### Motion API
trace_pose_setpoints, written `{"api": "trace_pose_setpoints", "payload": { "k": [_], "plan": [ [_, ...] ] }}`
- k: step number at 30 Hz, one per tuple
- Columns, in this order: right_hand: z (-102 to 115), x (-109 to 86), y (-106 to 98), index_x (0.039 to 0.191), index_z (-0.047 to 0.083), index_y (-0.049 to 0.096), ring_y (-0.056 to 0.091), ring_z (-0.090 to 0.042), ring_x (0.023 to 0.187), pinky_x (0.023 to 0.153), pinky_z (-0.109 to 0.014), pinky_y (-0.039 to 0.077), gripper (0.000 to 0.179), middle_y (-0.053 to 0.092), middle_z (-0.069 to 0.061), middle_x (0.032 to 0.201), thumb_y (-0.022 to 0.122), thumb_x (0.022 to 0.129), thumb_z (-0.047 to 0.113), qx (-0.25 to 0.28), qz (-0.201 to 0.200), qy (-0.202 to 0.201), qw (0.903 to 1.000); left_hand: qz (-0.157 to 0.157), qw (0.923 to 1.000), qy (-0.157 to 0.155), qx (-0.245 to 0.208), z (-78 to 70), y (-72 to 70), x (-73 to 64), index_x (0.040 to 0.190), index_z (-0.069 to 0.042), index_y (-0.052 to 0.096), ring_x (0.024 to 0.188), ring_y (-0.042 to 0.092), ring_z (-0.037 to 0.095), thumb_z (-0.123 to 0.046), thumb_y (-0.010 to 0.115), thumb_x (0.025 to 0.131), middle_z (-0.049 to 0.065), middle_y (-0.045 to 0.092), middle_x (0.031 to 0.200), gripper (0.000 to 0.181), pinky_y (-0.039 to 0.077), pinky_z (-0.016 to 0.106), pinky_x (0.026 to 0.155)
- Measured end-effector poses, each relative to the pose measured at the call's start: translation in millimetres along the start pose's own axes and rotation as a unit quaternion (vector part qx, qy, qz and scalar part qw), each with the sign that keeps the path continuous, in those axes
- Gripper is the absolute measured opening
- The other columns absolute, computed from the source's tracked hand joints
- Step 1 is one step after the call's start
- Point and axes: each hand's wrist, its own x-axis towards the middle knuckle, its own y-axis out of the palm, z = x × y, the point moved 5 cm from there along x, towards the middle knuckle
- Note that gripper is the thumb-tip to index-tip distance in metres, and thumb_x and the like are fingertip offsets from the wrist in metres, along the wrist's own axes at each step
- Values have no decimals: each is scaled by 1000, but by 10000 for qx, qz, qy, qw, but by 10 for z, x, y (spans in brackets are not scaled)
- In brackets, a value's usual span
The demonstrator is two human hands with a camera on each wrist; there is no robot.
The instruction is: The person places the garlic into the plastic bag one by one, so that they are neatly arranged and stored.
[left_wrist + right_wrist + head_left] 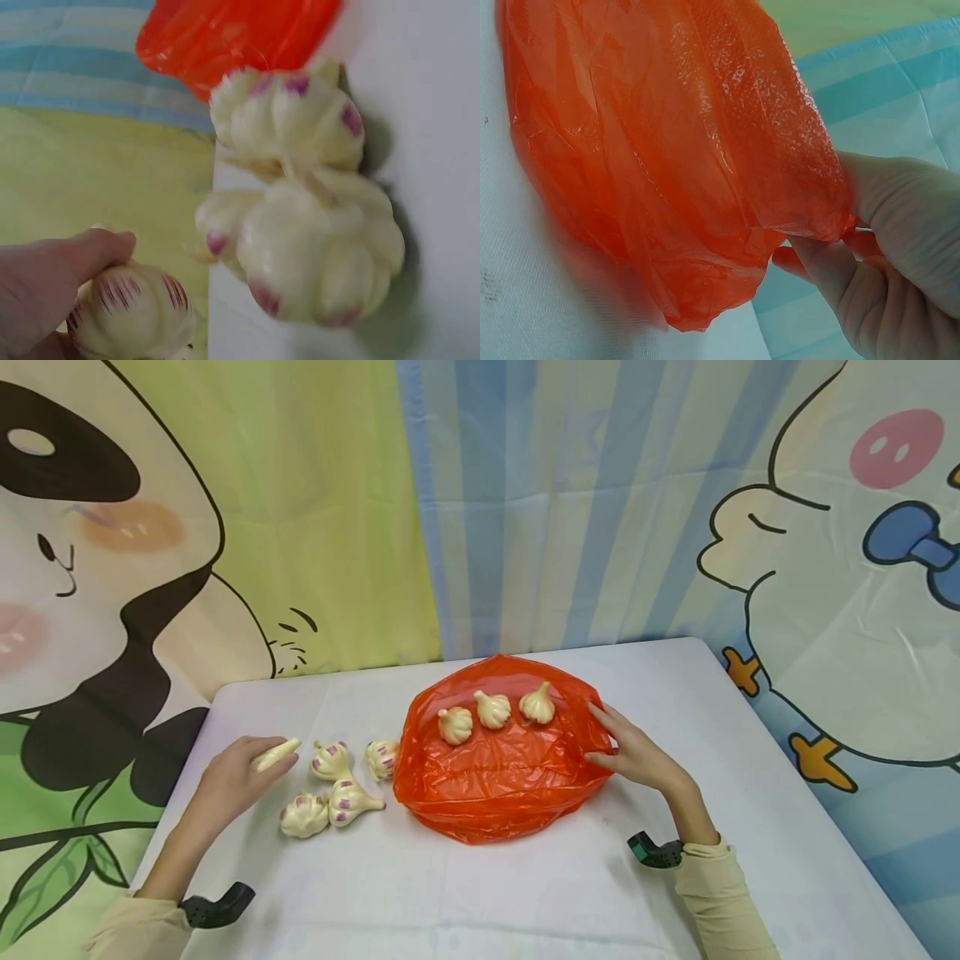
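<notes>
My left hand (234, 781) holds a garlic bulb (142, 311) with purple streaks; in the head view mostly its pale stem shows between thumb and fingers. On the table just right of that hand lie several more purple-marked garlic bulbs (349, 802). An orange-red plastic bag (487, 777) is spread open at the middle of the table, and three whitish garlic bulbs (493, 710) sit in it toward the back. At the bag's right rim my right hand (637, 752) pinches the thin plastic between thumb and fingers, as the right wrist view shows.
A white cloth covers the table (360, 893), whose rounded back edge meets a printed curtain (495, 527). One loose garlic bulb (382, 759) lies right against the bag's left side. Each wrist wears a black camera mount (217, 907).
</notes>
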Motion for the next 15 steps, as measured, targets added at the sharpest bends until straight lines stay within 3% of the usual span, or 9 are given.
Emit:
{"api": "trace_pose_setpoints", "payload": {
  "k": [5, 7, 11, 15],
  "plan": [
    [-9, 0, 3, 154, 3, 21, 27, -48, 142, 104, -58, 41, 83, 14, -25, 160, 70, 88, 16, -11, -6, -12, 10000, -67, 9983, -1, -573, -187, -26, -34, 129, -3, 61, 100, 64, 37, -43, 66, 90, 26, 60, 126, 56, 48, 27, 67],
    [-16, 1, 5, 154, 3, 21, 27, -48, 142, 104, -58, 41, 83, 14, -25, 160, 70, 89, 17, -9, -1, -17, 10000, -105, 9972, 25, -743, -251, -32, -48, 130, -4, 61, 103, 64, 37, -43, 67, 89, 25, 61, 127, 56, 54, 29, 70],
    [-25, 1, 8, 154, 3, 20, 27, -47, 142, 103, -58, 42, 83, 13, -24, 161, 70, 89, 18, 15, 11, -21, 10000, -68, 9947, 18, -1023, -370, -10, -67, 130, -6, 62, 117, 59, 41, -44, 68, 89, 22, 62, 129, 56, 52, 17, 77],
    [-29, 1, 5, 154, 4, 20, 26, -47, 142, 103, -58, 42, 83, 13, -24, 161, 70, 89, 19, 33, 17, -17, 10000, 62, 9924, -1, -1227, -495, 53, -81, 130, -5, 61, 118, 59, 40, -45, 66, 89, 21, 60, 132, 57, 50, 12, 76]
  ]
}}
